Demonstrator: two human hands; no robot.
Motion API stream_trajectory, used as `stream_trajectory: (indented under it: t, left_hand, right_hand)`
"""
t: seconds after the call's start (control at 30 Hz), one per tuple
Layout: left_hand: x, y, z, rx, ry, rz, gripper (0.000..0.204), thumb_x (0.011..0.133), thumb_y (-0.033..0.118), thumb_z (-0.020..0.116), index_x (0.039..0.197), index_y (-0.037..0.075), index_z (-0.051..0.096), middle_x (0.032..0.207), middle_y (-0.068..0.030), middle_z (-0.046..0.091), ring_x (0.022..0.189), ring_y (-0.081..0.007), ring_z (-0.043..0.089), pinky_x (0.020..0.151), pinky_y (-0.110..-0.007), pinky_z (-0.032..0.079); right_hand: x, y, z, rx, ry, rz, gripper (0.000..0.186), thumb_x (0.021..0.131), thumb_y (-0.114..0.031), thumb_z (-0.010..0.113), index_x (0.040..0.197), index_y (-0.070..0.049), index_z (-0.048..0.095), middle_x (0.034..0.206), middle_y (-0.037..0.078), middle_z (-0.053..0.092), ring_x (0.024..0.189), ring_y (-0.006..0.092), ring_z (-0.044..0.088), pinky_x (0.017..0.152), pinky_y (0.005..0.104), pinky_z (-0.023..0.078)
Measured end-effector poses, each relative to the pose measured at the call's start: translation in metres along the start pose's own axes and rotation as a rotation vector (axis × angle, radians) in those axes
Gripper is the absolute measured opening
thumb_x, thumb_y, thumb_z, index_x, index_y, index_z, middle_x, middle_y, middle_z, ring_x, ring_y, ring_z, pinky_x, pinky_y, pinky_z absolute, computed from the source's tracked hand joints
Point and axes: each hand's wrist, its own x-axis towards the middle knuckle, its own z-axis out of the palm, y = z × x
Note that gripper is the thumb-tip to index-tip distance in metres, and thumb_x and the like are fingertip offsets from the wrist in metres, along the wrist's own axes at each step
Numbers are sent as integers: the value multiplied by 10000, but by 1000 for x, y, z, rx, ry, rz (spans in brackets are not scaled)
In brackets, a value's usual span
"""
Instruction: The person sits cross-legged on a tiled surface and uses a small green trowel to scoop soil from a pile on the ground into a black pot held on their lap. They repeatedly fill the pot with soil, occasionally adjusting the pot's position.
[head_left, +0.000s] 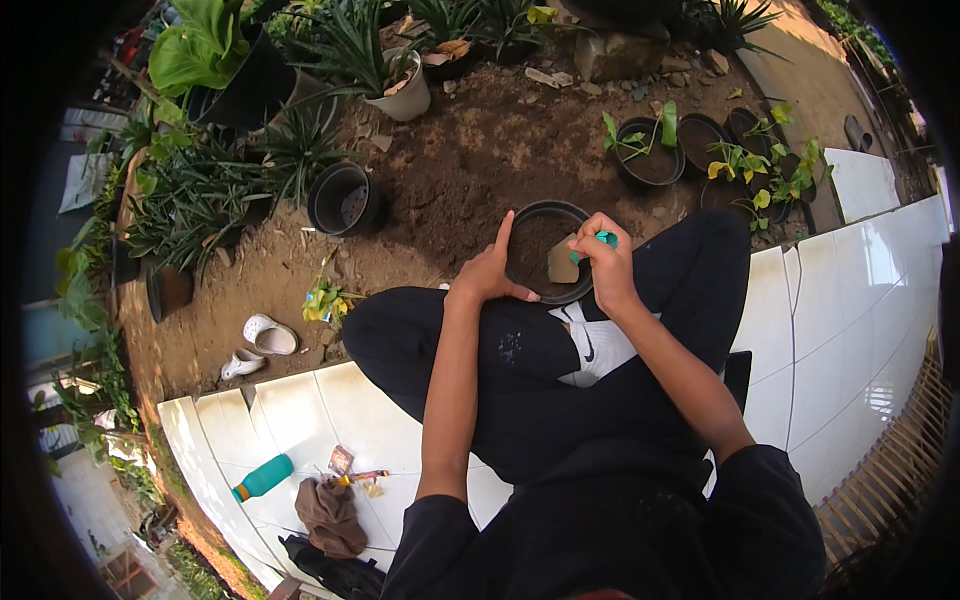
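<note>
A black plastic pot (pixel 530 235) with dark soil inside sits by my crossed legs, beyond the white socks. My left hand (pixel 488 268) grips the pot's left side, thumb along the near rim and index finger up along the outer edge. My right hand (pixel 605 255) holds a small trowel with a turquoise handle; its flat, soil-coloured blade (pixel 562 262) is inside the pot, at the right part of the soil. A patch of loose dark soil (pixel 430 200) lies on the ground just left of and beyond the pot.
An empty black pot (pixel 345 200) stands at the left, planted pots (pixel 648 152) at the right, more plants behind. White clogs (pixel 268 335) lie on the dirt. A teal bottle (pixel 262 478), brown cloth (pixel 330 515) and small packets (pixel 342 460) lie on the white tile ledge (pixel 220 430).
</note>
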Motion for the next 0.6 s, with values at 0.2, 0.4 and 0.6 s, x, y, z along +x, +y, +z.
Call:
stream_trajectory:
  t: [0.2,0.4,0.6]
  left_hand:
    - [0,2,0,-3,-8,-12,1622,459,400,1023,1646,307,-78,1492,-236,532,1381,-393,518,1115,-537,447]
    - [0,0,0,-3,-8,-14,1631,446,414,1024,1644,322,-78,1491,-233,532,1376,-395,522,1116,-537,447]
    - [0,-1,0,21,2,1,1607,470,431,1017,1645,326,-74,1456,-244,558,1338,-415,551,1080,-540,464]
  right_hand:
    - [1,1,-4,56,47,-2,152,793,19,619,722,-66,515,736,19,558,702,93,523,707,271,430]
    - [1,6,-12,83,78,-5,154,801,12,630,744,-72,514,735,26,553,700,100,511,718,272,427]
    - [11,10,-29,186,142,34,199,844,1,611,768,-97,456,743,25,464,713,149,479,781,316,445]
